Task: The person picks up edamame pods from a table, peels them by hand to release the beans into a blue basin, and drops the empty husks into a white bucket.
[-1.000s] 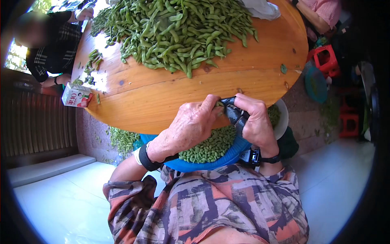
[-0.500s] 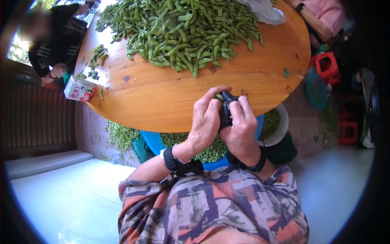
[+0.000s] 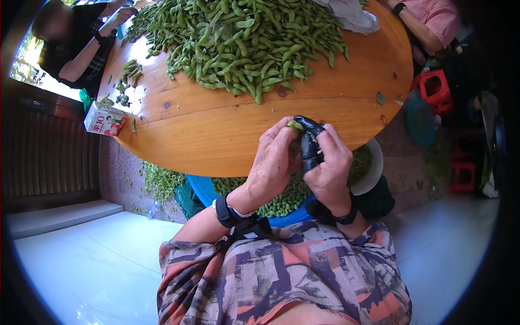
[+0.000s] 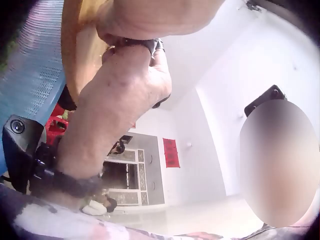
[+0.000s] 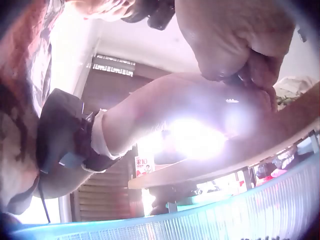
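In the head view, my left hand point(image 3: 271, 162) pinches a green pod point(image 3: 294, 125) above the near table edge. My right hand point(image 3: 331, 168), with black coverings on its fingers, meets the pod from the other side, a black fingertip over it. The left wrist view has my left hand point(image 4: 160, 17) across the top and my right hand point(image 4: 122, 75) below; the pod is hidden there. In the right wrist view, my right hand point(image 5: 235, 35) is close to my left hand point(image 5: 215, 100). Below both hands, a blue basket point(image 3: 201, 189) holds shelled green beans point(image 3: 284, 197).
A large pile of pods point(image 3: 238, 49) covers the far part of the wooden table point(image 3: 206, 141). A drink carton point(image 3: 103, 119) stands at the left edge. A white bowl point(image 3: 376, 168) is right of the basket. Two people are across the table; red stools point(image 3: 435, 92) stand at right.
Both hands moved a little right and closer together over the last second, then stayed nearly in place while the black-covered fingers spread slightly. The person at far left raised a forearm.
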`<state>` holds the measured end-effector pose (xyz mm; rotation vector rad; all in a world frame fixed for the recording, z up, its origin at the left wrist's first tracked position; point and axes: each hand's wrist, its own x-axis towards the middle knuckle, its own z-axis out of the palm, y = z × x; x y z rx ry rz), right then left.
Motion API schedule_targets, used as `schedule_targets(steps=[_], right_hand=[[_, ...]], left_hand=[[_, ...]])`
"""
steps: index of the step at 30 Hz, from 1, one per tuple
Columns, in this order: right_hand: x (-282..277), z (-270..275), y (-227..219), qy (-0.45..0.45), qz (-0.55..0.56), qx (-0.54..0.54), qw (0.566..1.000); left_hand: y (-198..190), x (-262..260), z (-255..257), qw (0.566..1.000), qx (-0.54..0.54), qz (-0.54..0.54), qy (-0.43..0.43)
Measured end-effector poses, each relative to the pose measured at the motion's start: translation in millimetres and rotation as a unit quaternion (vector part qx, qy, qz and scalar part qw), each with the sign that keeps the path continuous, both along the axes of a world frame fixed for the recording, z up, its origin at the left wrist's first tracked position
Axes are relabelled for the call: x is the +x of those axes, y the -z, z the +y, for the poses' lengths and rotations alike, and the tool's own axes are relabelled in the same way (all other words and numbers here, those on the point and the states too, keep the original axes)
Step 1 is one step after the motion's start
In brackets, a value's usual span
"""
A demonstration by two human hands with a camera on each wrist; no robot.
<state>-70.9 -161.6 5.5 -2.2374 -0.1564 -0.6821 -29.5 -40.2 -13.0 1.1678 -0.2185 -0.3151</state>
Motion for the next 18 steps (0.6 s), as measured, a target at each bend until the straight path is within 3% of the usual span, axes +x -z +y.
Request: schedule_targets(steps=[1, 2, 4, 5, 7, 8, 12, 13, 14, 15, 17, 18], right_hand=[[0.2, -4.7, -4.9, 0.000, 0.000, 0.000, 1.000], [0.5, -8.9, -8.4, -0.014, 0.080, 0.085, 0.993], [0.2, -16.2, -10.2, -0.057, 0.195, 0.255, 0.945], [-0.1, -19.5, -8.0, -0.056, 0.196, 0.255, 0.945], [1.7, -25.9, -1.2, -0.152, 0.229, 0.510, 0.815], [3.4, -28.7, 2.3, -0.177, 0.231, 0.542, 0.788], [3.3, -22.6, -6.0, -0.158, 0.252, 0.510, 0.807], [2.2, -13.1, -9.8, -0.106, 0.200, 0.375, 0.899], [1.8, -6.9, -11.9, -0.050, 0.142, 0.228, 0.962], [2.8, -5.0, -11.3, -0.051, 0.140, 0.229, 0.962], [6.3, -3.5, -6.9, -0.030, 0.013, 0.082, 0.996], [7.8, -6.5, -4.4, -0.034, -0.001, 0.085, 0.996]], left_hand=[[-11.3, 0.0, 3.6, 0.996, -0.008, 0.080, 0.036], [-19.0, 0.7, 7.4, 0.984, -0.016, 0.160, 0.073], [-23.7, 6.4, 16.6, 0.983, 0.031, 0.140, 0.114], [-24.6, 10.1, 21.1, 0.978, 0.079, 0.119, 0.153], [-27.5, 15.7, 24.8, 0.973, 0.062, 0.134, 0.176], [-31.1, 16.4, 25.3, 0.972, 0.049, 0.156, 0.171], [-23.2, 15.3, 24.7, 0.972, 0.008, 0.180, 0.150], [-23.9, 13.0, 20.3, 0.972, 0.008, 0.179, 0.150], [-25.2, 9.2, 13.6, 0.975, 0.002, 0.197, 0.105], [-26.4, 6.2, 10.7, 0.975, -0.004, 0.213, 0.060], [-8.7, 5.5, 16.7, 0.981, -0.017, 0.175, 0.081], [-5.8, 6.8, 19.4, 0.980, -0.031, 0.167, 0.102]])
